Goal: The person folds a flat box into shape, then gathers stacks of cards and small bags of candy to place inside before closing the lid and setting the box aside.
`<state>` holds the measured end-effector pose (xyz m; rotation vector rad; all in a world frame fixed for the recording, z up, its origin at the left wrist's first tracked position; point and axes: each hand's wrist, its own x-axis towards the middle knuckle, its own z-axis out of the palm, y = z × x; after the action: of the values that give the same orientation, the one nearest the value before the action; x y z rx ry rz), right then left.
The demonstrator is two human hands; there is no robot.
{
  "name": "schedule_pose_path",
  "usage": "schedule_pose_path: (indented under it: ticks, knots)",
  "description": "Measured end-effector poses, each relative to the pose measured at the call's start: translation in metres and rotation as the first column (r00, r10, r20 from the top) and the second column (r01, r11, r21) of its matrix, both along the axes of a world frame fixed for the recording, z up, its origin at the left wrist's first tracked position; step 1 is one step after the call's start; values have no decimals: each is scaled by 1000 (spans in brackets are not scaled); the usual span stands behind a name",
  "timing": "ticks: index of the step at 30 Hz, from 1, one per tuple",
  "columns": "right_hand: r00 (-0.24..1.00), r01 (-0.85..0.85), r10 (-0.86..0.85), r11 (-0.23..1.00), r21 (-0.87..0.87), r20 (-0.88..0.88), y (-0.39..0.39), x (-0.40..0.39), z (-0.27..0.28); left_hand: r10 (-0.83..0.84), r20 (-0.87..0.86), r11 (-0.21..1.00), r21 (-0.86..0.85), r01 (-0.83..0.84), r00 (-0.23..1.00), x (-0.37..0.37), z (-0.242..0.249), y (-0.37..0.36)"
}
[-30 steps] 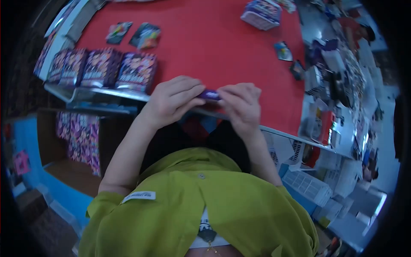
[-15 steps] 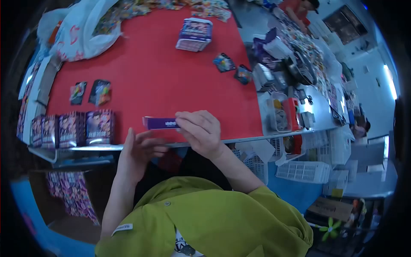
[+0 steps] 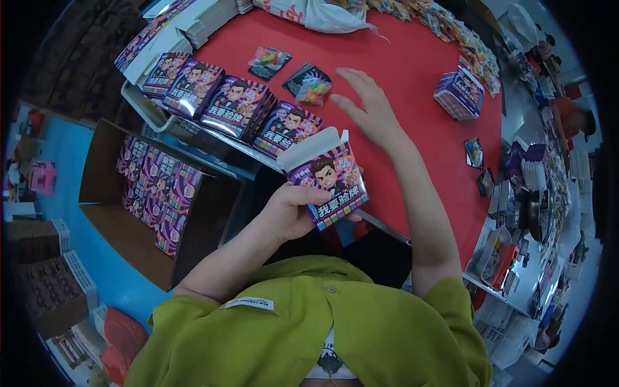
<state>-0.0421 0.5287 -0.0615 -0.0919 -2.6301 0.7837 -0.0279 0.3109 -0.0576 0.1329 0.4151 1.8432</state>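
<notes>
My left hand (image 3: 291,209) grips a purple printed box (image 3: 334,184), front face up, its white top flaps raised open. My right hand (image 3: 373,109) is over the red table with fingers apart, holding nothing. Just left of its fingertips lies a dark card packet with a bag of colourful candy (image 3: 313,90). Another such packet with candy (image 3: 269,61) lies further left. Rows of similar purple boxes (image 3: 235,106) stand along the table's near left edge.
A cardboard carton (image 3: 122,226) with purple boxes stands on the floor at left. The red table (image 3: 412,71) bears a box stack (image 3: 460,93) at right, two small packets beyond it, a white plastic bag (image 3: 322,14) and a heap of candy bags (image 3: 445,32) at the back.
The view has turned left. The narrow box from my right hand is now in my left hand, opened out with its flaps up. My right hand has let go and reached toward the candy packets.
</notes>
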Motion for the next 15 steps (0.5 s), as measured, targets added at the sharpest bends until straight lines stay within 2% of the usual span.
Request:
schedule_pose_path:
  ticks: [1, 3, 4, 6, 10, 11, 13, 15]
  knots:
    - [998, -1, -6, 993, 118, 55, 0, -28, -6, 9, -45, 999, -36, -11, 999, -3, -1, -2]
    - [973, 8, -64, 969, 246, 223, -3, -77, -17, 11, -28, 999, -50, -12, 1000, -7, -2, -8]
    - [973, 14, -70, 969, 247, 222, -9, -86, -20, 9, -7, 998, -57, -9, 1000, -8, -2, -10]
    - [899, -136, -61, 902, 409, 435, -15, -98, -24, 22, -13, 998, -63, -23, 1000, -9, 0, -11]
    - [965, -189, 99, 906, 378, 244, 12, -69, -51, 23, -78, 996, -82, -30, 997, -8, -3, -9]
    - [965, -146, 44, 909, 391, 258, 24, -46, -49, 13, -111, 993, -115, -26, 994, -7, -5, -7]
    - [953, -199, 108, 927, 318, 283, 35, -11, -43, -17, -126, 993, -115, 3, 992, -2, -5, 0]
    - [966, -194, 136, 944, 267, 221, 42, 44, -44, -6, -154, 985, -169, -21, 988, 6, -1, 3]
